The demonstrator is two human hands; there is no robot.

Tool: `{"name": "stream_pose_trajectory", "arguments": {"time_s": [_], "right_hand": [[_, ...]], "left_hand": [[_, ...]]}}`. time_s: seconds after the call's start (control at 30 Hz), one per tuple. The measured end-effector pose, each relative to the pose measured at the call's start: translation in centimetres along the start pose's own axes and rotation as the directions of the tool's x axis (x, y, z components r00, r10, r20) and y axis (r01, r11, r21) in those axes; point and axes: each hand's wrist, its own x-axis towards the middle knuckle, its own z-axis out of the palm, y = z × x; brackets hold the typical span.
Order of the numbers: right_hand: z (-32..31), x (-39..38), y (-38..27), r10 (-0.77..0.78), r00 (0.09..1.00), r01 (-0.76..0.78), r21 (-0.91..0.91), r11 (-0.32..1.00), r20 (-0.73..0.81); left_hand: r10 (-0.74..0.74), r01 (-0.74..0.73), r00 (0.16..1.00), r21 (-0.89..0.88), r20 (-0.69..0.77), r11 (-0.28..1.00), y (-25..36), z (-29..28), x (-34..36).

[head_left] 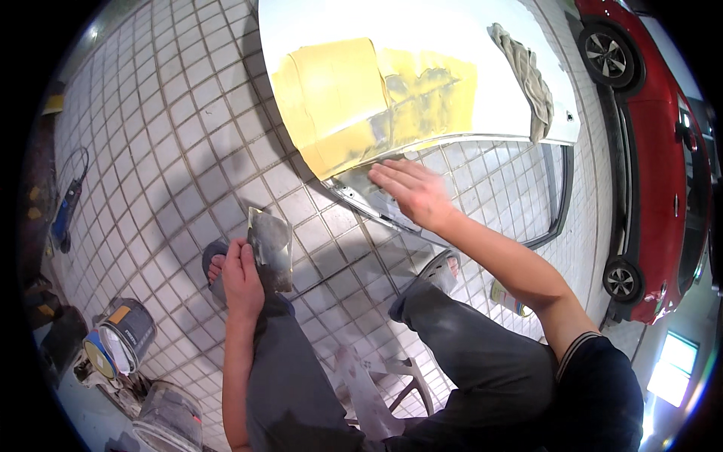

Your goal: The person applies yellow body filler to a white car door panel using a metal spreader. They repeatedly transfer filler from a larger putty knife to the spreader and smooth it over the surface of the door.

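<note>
A white car door (452,19) lies ahead of me, with yellow body filler (331,83) spread over its near left part and grey smears within it. My right hand (413,192), partly blurred, is over the door's near edge beside the window frame. Its fingers are held together, pointing left; a thin grey flat piece shows under them, too hidden to name. On the left, over my knee, my left hand (245,279) grips a flat grey filler board (271,248) by its edge, thumb on top. The board has smeared, worn faces.
A crumpled grey rag (527,83) lies on the door's right side. Paint tins (129,331) and a clear bucket (169,418) stand lower left; another tin (510,297) is by my right leg. A blue tool (69,207) lies far left. A red car (663,166) is parked right.
</note>
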Motion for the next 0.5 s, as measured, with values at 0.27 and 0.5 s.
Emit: {"name": "stream_pose_trajectory", "arguments": {"time_s": [0.27, 0.5], "right_hand": [[-3.5, 11.6, 3.5, -0.046, 0.966, 0.065, 0.066, 0.996, -0.253], [-1.3, 20.8, 6.1, -0.154, 0.954, 0.147, -0.046, 0.988, -0.258]], "left_hand": [[-0.005, 0.005, 1.0, 0.018, -0.01, 1.0, 0.2, 0.0, 0.0], [0.066, -0.066, 0.998, -0.011, -0.018, 0.998, 0.0, -0.5, 0.3]]}}
